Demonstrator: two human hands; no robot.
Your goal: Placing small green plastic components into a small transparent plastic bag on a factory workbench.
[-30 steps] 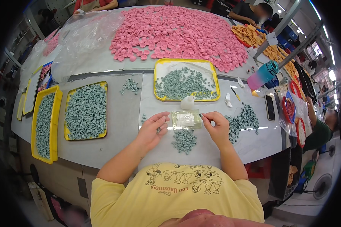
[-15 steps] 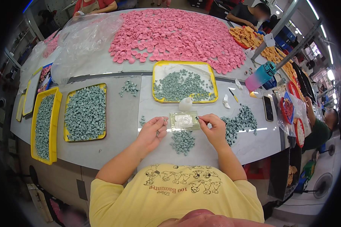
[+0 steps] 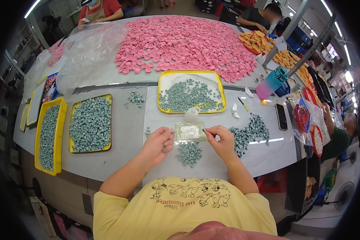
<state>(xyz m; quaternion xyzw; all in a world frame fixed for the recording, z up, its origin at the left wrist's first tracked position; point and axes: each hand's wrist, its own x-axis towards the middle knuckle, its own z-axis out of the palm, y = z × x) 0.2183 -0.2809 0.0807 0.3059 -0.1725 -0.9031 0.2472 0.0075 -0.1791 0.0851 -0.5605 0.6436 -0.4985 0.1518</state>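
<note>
In front of me on the table lies a flat, clear yellowish block [image 3: 180, 139] with a round dish on top. My left hand [image 3: 161, 143] is closed in a pinch at the block's left side; what its fingertips hold is too small to make out. At the right edge, my right hand [image 3: 222, 142] pinches a small dark green piece [image 3: 204, 131]. A white squeeze bottle [image 3: 192, 115] stands just behind the block. Close in front of it is a pile of small grey-green pieces [image 3: 189, 154], and a darker, shinier pile [image 3: 250, 134] spreads to the right.
Beyond the bottle sits a yellow-rimmed tray [image 3: 161, 94] of green pieces. To the left are another full tray [image 3: 111, 136] and a deep yellow bin [image 3: 61, 132]. A knife [image 3: 244, 105], phone [image 3: 282, 117] and drinking bottle [image 3: 271, 83] lie right; pink cups [image 3: 184, 44] cover the far table.
The view has shifted slightly, so the table's things appear a little lower. Both hands stay beside the block, with the right still pinching the dark green piece.
</note>
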